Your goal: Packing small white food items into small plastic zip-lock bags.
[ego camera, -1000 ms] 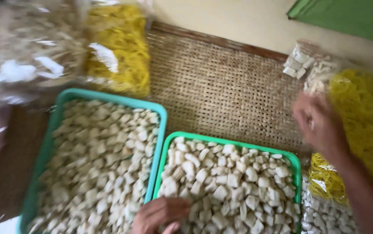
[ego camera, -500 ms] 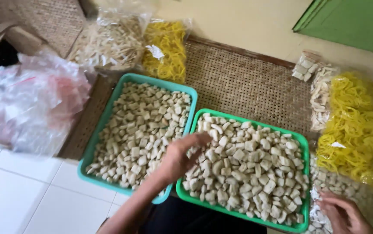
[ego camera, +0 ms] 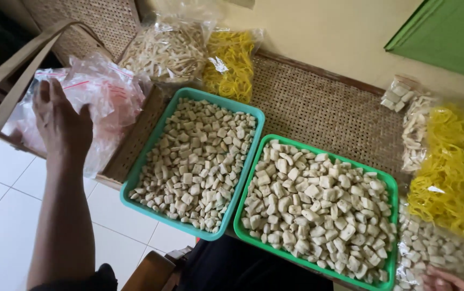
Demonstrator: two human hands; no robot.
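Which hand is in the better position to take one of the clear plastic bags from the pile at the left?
Probably the left. The left hand is raised, open, right at the pile of clear plastic bags. The right hand shows only partly at the bottom right edge, beyond the green tray, far from the pile.

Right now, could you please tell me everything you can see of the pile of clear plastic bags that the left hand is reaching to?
The pile of clear plastic bags is a crumpled, glossy heap of thin see-through film, pinkish where it bunches, with thin red lines along some edges. The bags look empty and loosely stacked. The pile lies at the left end of the woven mat, left of the teal tray and in front of a bag of pale stick-shaped crackers. The left hand, fingers spread, lies over its left part and appears to touch it.
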